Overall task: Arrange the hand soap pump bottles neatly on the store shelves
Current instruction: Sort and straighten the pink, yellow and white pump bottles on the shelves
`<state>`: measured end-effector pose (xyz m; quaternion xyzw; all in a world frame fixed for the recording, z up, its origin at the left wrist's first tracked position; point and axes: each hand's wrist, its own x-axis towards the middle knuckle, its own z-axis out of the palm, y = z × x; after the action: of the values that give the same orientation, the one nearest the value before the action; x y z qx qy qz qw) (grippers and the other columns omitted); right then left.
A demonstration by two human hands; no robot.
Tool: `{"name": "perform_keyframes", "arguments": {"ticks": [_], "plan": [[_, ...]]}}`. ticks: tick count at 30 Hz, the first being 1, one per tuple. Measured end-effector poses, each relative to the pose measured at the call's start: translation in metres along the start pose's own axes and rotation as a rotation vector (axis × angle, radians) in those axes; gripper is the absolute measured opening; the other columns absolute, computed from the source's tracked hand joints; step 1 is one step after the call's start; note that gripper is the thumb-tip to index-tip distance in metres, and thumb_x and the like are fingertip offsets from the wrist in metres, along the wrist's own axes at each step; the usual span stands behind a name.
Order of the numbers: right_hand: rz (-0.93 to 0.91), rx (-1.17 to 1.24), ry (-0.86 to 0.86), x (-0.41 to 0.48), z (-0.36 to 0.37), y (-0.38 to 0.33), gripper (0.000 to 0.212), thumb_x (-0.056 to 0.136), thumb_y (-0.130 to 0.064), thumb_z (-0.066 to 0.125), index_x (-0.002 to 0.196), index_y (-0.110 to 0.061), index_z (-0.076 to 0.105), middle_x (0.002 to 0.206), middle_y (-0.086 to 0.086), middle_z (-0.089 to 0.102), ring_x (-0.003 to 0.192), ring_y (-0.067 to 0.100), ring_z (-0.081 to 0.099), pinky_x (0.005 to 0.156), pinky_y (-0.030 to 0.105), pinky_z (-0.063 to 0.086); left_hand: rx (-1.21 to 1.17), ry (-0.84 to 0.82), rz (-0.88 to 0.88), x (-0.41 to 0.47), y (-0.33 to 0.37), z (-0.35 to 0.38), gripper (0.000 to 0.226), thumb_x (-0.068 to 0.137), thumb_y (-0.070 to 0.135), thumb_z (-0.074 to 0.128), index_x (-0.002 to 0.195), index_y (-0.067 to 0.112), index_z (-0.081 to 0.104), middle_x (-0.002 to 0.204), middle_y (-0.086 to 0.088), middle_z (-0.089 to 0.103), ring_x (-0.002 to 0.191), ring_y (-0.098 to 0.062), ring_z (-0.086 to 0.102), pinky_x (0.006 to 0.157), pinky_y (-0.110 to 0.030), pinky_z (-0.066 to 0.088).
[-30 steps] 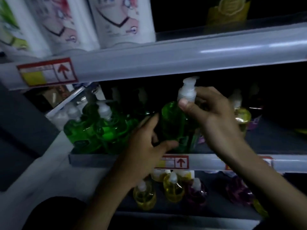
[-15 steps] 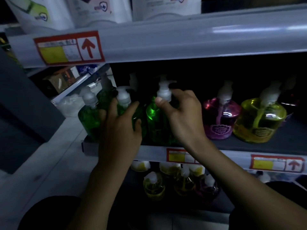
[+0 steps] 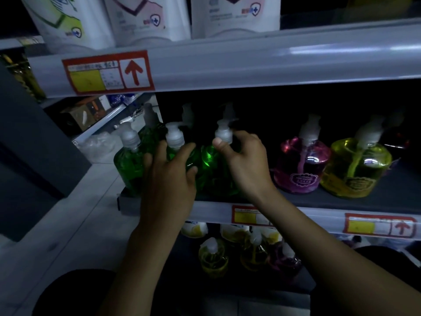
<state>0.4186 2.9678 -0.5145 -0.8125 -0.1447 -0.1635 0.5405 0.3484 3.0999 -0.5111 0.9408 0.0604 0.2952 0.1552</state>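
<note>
**Both hands on the green soap bottles, left end of the middle shelf**

Three green pump bottles stand in a front row at the left end of the middle shelf [image 3: 209,214], with more white pumps showing dimly behind them. The left hand [image 3: 168,181] wraps around the middle green bottle [image 3: 176,142], fingers spread up over its shoulder and thumb pressed against its right side. The right hand [image 3: 247,165] pinches the right green bottle [image 3: 210,169] at the collar just under its white pump, thumb in front and fingers curled behind. The left green bottle [image 3: 127,169] stands untouched just beside the left hand, at the shelf's corner.

To the right, apart from the green group, a pink bottle [image 3: 300,169] and a yellow bottle [image 3: 355,172] stand side by side, nearly touching. White pouches [image 3: 148,17] sit on the shelf above, over a red-bordered price label [image 3: 107,73]. Smaller yellow bottles [image 3: 213,257] show on the shelf below.
</note>
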Motion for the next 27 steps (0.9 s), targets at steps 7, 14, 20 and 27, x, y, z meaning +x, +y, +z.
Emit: {"name": "perform_keyframes", "arguments": {"ticks": [7,14,20,27], "plan": [[0.208,0.29,0.159,0.017,-0.029,-0.008,0.027,0.09,-0.024,0.052,0.066,-0.011,0.056,0.069,0.011,0.054,0.067,0.023,0.05,0.065,0.037,0.037,-0.162,0.191,0.006,-0.006,0.03,0.001,0.029,0.084,0.01,0.063,0.112,0.016,0.061,0.12,-0.015,0.04,0.106,-0.021,0.046,0.079,-0.008,0.031],[0.461,0.214,-0.253,0.041,-0.019,0.011,0.048,0.083,-0.044,0.039,0.101,-0.011,0.068,0.115,0.018,0.066,0.108,0.037,0.061,0.096,0.042,0.048,-0.199,-0.089,0.156,-0.014,0.044,0.023,0.049,0.096,0.027,0.047,0.142,0.042,0.036,0.154,0.0,0.018,0.135,-0.018,0.028,0.095,-0.022,0.036],[0.459,0.175,-0.349,0.031,-0.038,0.018,0.053,0.089,-0.058,0.037,0.105,-0.018,0.068,0.11,0.007,0.069,0.101,0.023,0.064,0.098,0.043,0.047,-0.191,-0.069,0.162,-0.016,0.045,0.027,0.049,0.095,0.027,0.051,0.141,0.039,0.04,0.154,-0.001,0.022,0.138,-0.023,0.027,0.095,-0.027,0.033],[-0.221,-0.465,0.167,-0.023,-0.092,-0.014,0.032,0.085,-0.024,0.056,0.116,-0.015,0.059,0.109,0.009,0.055,0.095,0.027,0.057,0.068,0.029,0.046,-0.191,-0.018,0.127,-0.017,0.048,0.031,0.052,0.087,0.017,0.061,0.137,0.028,0.049,0.148,-0.01,0.03,0.134,-0.033,0.034,0.095,-0.039,0.041]]}}
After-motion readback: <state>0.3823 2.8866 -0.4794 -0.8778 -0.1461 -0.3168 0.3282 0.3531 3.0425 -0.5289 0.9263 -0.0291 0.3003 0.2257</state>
